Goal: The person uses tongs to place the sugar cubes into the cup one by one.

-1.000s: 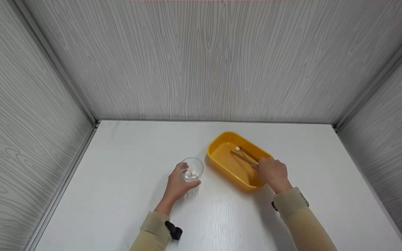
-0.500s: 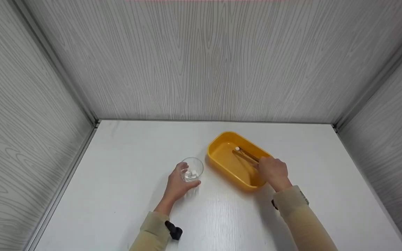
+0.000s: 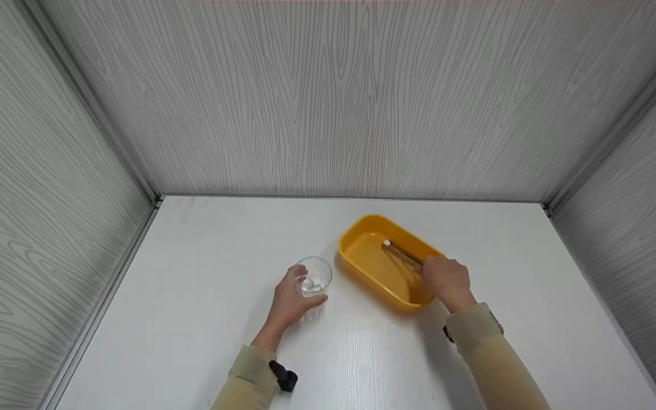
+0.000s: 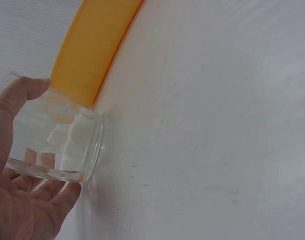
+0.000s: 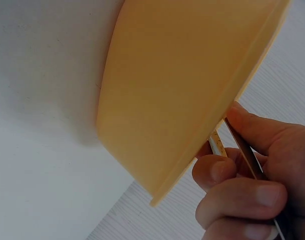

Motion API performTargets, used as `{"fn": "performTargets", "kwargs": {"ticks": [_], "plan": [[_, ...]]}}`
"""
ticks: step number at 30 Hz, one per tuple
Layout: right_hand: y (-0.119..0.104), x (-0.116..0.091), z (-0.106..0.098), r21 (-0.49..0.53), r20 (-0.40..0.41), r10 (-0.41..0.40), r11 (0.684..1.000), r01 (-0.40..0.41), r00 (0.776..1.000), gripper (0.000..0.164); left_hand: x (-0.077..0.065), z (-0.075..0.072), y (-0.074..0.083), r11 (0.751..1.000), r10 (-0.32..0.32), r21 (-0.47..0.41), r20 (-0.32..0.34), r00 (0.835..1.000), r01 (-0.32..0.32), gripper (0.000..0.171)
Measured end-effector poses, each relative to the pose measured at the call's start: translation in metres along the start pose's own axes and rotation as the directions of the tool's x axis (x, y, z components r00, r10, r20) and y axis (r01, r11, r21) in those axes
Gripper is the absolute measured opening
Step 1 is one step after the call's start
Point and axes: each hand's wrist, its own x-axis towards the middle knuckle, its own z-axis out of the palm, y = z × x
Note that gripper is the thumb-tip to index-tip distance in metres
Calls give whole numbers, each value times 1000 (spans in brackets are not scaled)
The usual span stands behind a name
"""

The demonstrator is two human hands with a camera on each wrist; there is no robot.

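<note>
My left hand (image 3: pixel 289 302) curls round a clear glass (image 3: pixel 314 277) that stands upright on the table. Several white cubes (image 4: pixel 71 136) lie in the bottom of the glass, seen through its wall in the left wrist view. With my right hand (image 3: pixel 445 281) I grip a pair of metal tongs (image 3: pixel 406 253) over the near right rim of a yellow tray (image 3: pixel 369 281). The tips of the tongs reach down into the tray and meet at a small white cube (image 3: pixel 386 243). In the right wrist view the tray wall hides those tips.
The tray stands just right of the glass on a white table (image 3: pixel 220 245). Grey wood-patterned panels (image 3: pixel 333 102) enclose the table at the back and both sides. A black wrist camera (image 3: pixel 284 377) sits on the left sleeve.
The arms of the tongs have drawn together, and their tips have closed in on the white cube in the tray. My left hand and the glass have stayed put.
</note>
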Motion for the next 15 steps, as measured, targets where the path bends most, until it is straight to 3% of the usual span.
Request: {"fn": "performTargets", "kwargs": {"ticks": [15], "plan": [[2, 1, 3, 30, 10, -1, 1000, 1, 1000, 32, 0, 0, 2, 999, -36, 17, -5, 999, 36, 87]]}}
